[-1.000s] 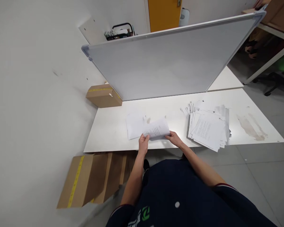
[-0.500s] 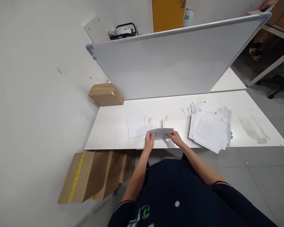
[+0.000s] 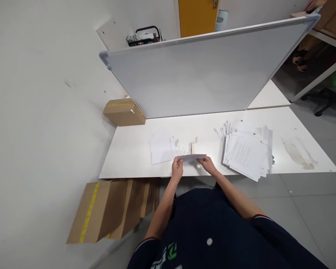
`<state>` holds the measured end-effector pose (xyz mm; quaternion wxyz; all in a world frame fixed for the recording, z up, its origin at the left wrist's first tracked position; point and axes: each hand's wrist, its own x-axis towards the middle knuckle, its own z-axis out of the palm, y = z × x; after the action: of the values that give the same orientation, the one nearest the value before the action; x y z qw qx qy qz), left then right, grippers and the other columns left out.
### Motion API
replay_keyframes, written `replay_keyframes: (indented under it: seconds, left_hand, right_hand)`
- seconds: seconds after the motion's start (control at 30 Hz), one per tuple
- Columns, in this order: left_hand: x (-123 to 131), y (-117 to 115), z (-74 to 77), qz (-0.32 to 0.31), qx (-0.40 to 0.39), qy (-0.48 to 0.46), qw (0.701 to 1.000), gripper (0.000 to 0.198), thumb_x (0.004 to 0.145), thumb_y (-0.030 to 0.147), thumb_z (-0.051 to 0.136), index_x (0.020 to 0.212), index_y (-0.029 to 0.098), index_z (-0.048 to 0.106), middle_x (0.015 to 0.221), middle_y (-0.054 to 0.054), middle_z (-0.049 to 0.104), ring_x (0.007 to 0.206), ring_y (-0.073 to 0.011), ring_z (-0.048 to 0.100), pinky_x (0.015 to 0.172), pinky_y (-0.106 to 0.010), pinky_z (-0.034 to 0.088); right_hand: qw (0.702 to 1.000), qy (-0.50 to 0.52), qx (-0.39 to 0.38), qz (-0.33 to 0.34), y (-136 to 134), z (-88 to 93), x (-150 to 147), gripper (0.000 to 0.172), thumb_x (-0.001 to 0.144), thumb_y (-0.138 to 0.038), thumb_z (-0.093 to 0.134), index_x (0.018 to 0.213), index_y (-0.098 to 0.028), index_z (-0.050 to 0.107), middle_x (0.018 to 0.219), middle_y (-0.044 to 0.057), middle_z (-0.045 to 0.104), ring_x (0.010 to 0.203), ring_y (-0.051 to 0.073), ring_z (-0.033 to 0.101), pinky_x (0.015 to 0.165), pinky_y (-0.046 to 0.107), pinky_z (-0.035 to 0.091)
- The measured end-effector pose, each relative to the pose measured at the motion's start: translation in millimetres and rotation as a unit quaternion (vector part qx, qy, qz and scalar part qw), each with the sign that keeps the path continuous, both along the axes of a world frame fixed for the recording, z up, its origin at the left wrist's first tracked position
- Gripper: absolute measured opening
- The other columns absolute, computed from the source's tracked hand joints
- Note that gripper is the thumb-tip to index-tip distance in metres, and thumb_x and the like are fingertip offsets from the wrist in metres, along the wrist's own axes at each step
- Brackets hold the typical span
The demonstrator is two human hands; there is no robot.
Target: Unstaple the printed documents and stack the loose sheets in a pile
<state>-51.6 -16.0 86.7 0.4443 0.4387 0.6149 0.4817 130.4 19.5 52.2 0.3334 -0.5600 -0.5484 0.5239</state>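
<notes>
Both hands hold a printed sheet of paper (image 3: 188,157) near the front edge of the white table. My left hand (image 3: 177,168) pinches its left end, thumb on top. At the right end, my right hand (image 3: 207,164) has its fingers closed on the paper. The sheet is tilted, so it shows as a narrow strip. Just beyond it on the table is a small cream-coloured block (image 3: 193,147), its near end hidden by the sheet. Blank-looking white sheets (image 3: 161,148) lie flat to the left. A thick, untidy pile of printed papers (image 3: 246,155) is to the right.
A large whiteboard (image 3: 201,74) stands along the back of the white table (image 3: 128,157). One cardboard box (image 3: 124,113) sits at the table's back left corner. More cardboard boxes (image 3: 100,213) are below, left of my body. Brown stains (image 3: 301,153) mark the table's right end.
The sheet has tipped further, so less of its printed face shows. Both hands keep their grip at nearly the same place, and the view has shifted slightly.
</notes>
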Motion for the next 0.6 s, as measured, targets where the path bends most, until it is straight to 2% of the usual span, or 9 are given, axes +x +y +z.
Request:
replay_keyframes:
  seconds: [0.1,0.2,0.3,0.4,0.43,0.5,0.57,0.6]
  left_hand:
    - [0,2,-2.1,0.013,-0.008,-0.007,1.0,0.012,0.078,0.031,0.048,0.079,0.02,0.05,0.075,-0.002,0.056,0.078,-0.0155,0.054,0.077,-0.027,0.041]
    - [-2,4,-2.1,0.022,-0.005,-0.018,1.0,0.014,0.079,0.031,0.046,0.085,0.019,0.051,0.083,-0.004,0.058,0.083,-0.016,0.054,0.079,-0.028,0.041]
    - [-8,3,-3.0,0.033,-0.005,-0.039,0.999,0.021,0.078,0.03,0.048,0.096,0.019,0.049,0.092,-0.006,0.06,0.089,-0.0163,0.055,0.082,-0.029,0.041]
    - [-19,-1,-7.9,0.046,-0.012,-0.037,0.998,0.041,0.071,0.024,0.056,0.11,0.02,0.044,0.103,-0.008,0.057,0.096,-0.0169,0.054,0.088,-0.032,0.039]
    - [-22,-3,-10.2,0.041,-0.014,-0.02,0.999,0.049,0.068,0.021,0.058,0.114,0.02,0.042,0.108,-0.009,0.055,0.099,-0.0177,0.052,0.09,-0.033,0.038]
    - [-27,-8,-14.9,0.013,-0.006,0.034,0.999,0.058,0.065,0.017,0.059,0.119,0.021,0.041,0.117,-0.01,0.05,0.108,-0.0201,0.048,0.094,-0.036,0.035]
    - [-28,-12,-19.4,-0.034,0.023,0.089,0.995,0.057,0.065,0.015,0.059,0.119,0.022,0.045,0.122,-0.009,0.047,0.115,-0.022,0.042,0.099,-0.038,0.031]
    - [-28,-14,-21.6,-0.059,0.042,0.109,0.991,0.054,0.065,0.015,0.058,0.117,0.023,0.048,0.123,-0.008,0.048,0.116,-0.0224,0.041,0.101,-0.039,0.029]
  right_hand:
    - [0.999,-0.036,0.009,0.019,0,1.1,1,0.028,0.071,-0.034,0.051,0.088,-0.018,0.066,0.086,0.004,0.068,0.083,0.022,0.06,0.074,0.034,0.046]
    - [0.996,-0.08,0.027,0.042,3,12.3,4,0.027,0.075,-0.032,0.048,0.09,-0.02,0.066,0.09,0.004,0.067,0.085,0.022,0.06,0.075,0.034,0.045]
    - [0.987,-0.133,0.058,0.071,8,38.0,12,0.024,0.077,-0.027,0.047,0.092,-0.022,0.065,0.097,0.004,0.066,0.093,0.022,0.056,0.082,0.034,0.041]
    - [0.97,-0.195,0.088,0.117,10,72.9,21,0.023,0.075,-0.02,0.05,0.092,-0.022,0.065,0.097,0.006,0.064,0.098,0.023,0.053,0.087,0.034,0.035]
    - [0.955,-0.241,0.101,0.143,10,84.3,23,0.023,0.075,-0.019,0.05,0.093,-0.021,0.064,0.095,0.007,0.064,0.097,0.023,0.053,0.085,0.033,0.034]
    - [0.879,-0.402,0.138,0.218,7,102.8,24,0.022,0.08,-0.017,0.044,0.093,-0.019,0.062,0.092,0.009,0.062,0.093,0.022,0.053,0.077,0.031,0.035]
    - [0.801,-0.512,0.157,0.268,2,113.6,22,0.022,0.083,-0.016,0.04,0.091,-0.018,0.06,0.09,0.01,0.061,0.088,0.022,0.053,0.07,0.029,0.035]
    - [0.783,-0.533,0.157,0.277,0,115.8,20,0.022,0.083,-0.015,0.039,0.09,-0.017,0.06,0.089,0.011,0.061,0.086,0.022,0.053,0.068,0.029,0.034]
